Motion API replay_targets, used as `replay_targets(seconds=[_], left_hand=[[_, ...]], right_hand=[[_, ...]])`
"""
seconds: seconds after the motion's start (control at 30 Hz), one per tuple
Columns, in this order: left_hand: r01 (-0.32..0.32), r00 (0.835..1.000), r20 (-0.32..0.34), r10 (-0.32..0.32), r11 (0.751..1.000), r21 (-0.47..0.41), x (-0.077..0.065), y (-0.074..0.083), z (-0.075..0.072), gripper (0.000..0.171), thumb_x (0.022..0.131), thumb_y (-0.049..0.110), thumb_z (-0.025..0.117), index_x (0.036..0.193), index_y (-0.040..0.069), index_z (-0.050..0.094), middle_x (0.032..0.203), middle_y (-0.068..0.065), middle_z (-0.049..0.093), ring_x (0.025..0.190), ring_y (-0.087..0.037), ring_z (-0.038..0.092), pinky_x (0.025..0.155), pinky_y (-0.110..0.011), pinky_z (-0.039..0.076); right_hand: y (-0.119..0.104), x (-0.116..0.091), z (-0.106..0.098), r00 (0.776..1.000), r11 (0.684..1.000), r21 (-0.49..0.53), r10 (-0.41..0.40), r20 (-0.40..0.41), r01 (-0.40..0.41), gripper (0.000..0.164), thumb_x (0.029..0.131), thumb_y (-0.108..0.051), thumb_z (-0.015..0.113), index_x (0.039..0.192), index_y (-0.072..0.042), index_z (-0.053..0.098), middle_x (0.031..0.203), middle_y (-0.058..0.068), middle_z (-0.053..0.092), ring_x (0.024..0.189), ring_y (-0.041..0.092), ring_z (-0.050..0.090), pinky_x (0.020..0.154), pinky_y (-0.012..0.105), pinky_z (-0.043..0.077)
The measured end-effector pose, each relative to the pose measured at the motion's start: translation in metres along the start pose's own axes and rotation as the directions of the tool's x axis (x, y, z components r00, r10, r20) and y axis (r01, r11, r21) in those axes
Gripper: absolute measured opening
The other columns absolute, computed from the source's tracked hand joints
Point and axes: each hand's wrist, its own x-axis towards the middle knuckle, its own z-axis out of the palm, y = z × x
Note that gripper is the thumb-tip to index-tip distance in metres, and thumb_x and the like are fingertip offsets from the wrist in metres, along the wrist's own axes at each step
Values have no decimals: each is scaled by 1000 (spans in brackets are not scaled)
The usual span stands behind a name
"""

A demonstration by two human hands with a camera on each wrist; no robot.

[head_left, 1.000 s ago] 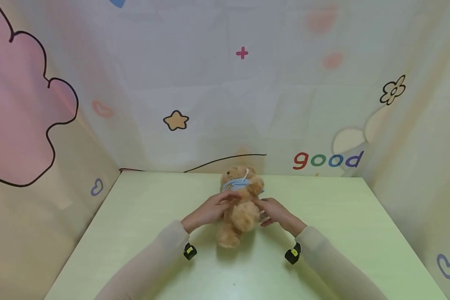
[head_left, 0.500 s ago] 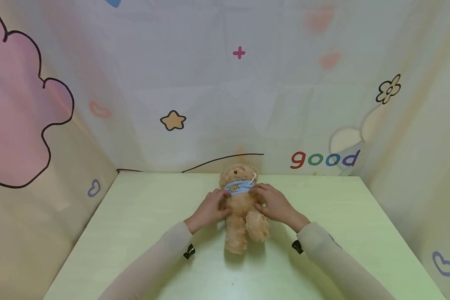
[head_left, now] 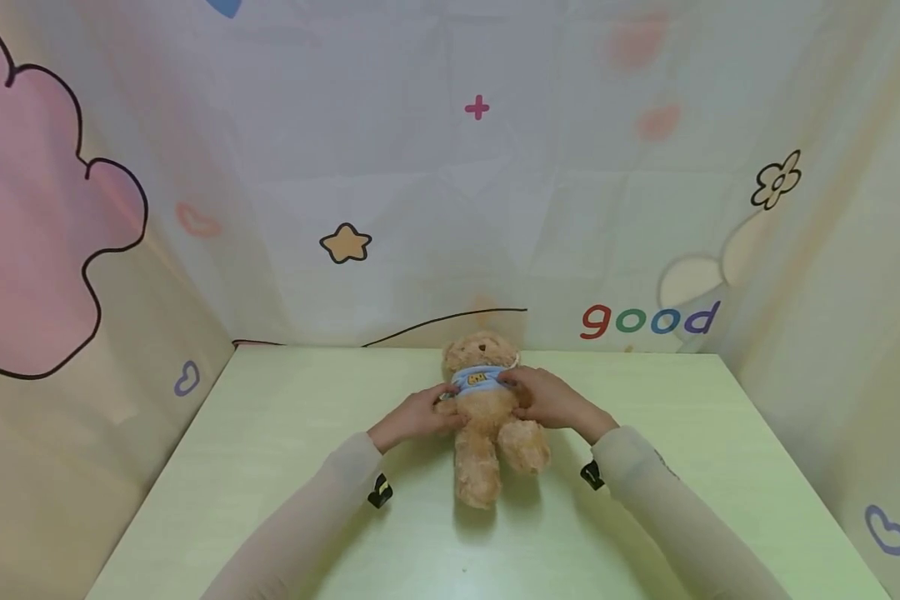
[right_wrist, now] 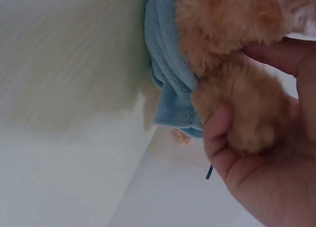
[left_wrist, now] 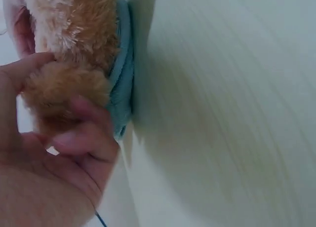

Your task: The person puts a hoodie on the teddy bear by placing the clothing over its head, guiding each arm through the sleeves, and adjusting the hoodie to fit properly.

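A tan plush teddy bear (head_left: 485,410) in a blue shirt (head_left: 461,387) is near the back of the table, its front toward the head camera and its legs pointing toward me. My left hand (head_left: 417,414) grips the bear's arm on the left; the left wrist view shows fingers and thumb curled around that furry arm (left_wrist: 64,89). On the other side my right hand (head_left: 555,398) holds the opposite arm (right_wrist: 254,108), with thumb and fingers around it in the right wrist view. Shirt fabric (right_wrist: 170,84) hangs beside the right fingers. The bear's back is hidden.
The pale green tabletop (head_left: 300,417) spreads around the bear. A printed cloth backdrop (head_left: 420,183) rises right behind the bear's head, and cloth walls stand at the left and right. Black wrist cameras (head_left: 380,490) sit under both sleeves.
The bear has turned from facing left to facing the head camera. Both hands have shifted from its body to its arms. Over the last half second its legs have swung slightly right.
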Motion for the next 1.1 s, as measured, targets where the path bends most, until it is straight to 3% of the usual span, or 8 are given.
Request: replay_targets(seconds=[0.1,0.17,0.23,0.3,0.4,0.57,0.8,1.1], left_hand=[[36,997,78,-20,977,-210,-4,-5,-8,52,99,48,48,144,21,50,132,-13,56,87,-20,61,76,-41,55],[72,989,146,-15,917,-392,-8,-10,-15,47,103,38,39,145,19,49,135,-11,53,83,-17,62,76,-39,57],[104,978,208,5,852,-513,-11,-16,-21,45,104,27,39,146,14,47,141,-11,50,93,-14,65,83,-36,56],[118,964,263,39,823,-556,-14,-21,-27,49,100,14,44,149,11,42,151,-8,44,107,-15,64,89,-34,55],[117,943,326,69,846,-520,-18,-27,-31,59,95,12,58,151,13,39,151,-9,44,119,-17,59,97,-35,51],[54,945,321,66,935,-352,-22,-29,-34,61,88,30,72,144,32,48,145,0,48,132,-20,48,107,-44,42],[-44,953,279,115,968,-249,-25,-20,-30,56,89,18,70,139,30,51,142,0,49,122,-21,54,97,-39,49],[-41,972,222,82,983,-181,-25,-10,-20,51,87,11,65,136,20,52,130,-4,55,108,-20,56,83,-35,51]], right_hand=[[3,-1,0,999,997,70,19,36,-22,55,88,-13,71,138,-3,52,136,15,59,102,31,62,87,44,51],[7,-4,2,997,988,149,28,74,-39,55,89,-14,65,141,-6,51,137,15,58,99,27,63,82,38,50],[14,-8,2,989,951,296,46,139,-86,52,92,-15,57,143,-10,50,140,13,56,104,25,62,82,36,49],[23,-11,3,978,888,440,46,203,-133,49,93,-15,50,143,-14,52,144,11,54,121,25,57,88,37,50],[38,-15,5,956,770,602,31,293,-210,49,94,-10,46,141,-21,54,150,6,47,137,27,44,98,39,48],[60,-18,12,937,678,702,-56,346,-218,58,91,-4,61,145,-19,49,155,7,40,147,29,30,101,33,47],[48,-13,27,965,814,565,-24,261,-133,52,85,-27,77,132,-18,57,131,7,56,112,26,54,87,37,50],[37,-13,36,995,878,479,-39,91,-9,31,84,-30,78,101,-11,59,104,4,58,97,18,54,83,37,43]])
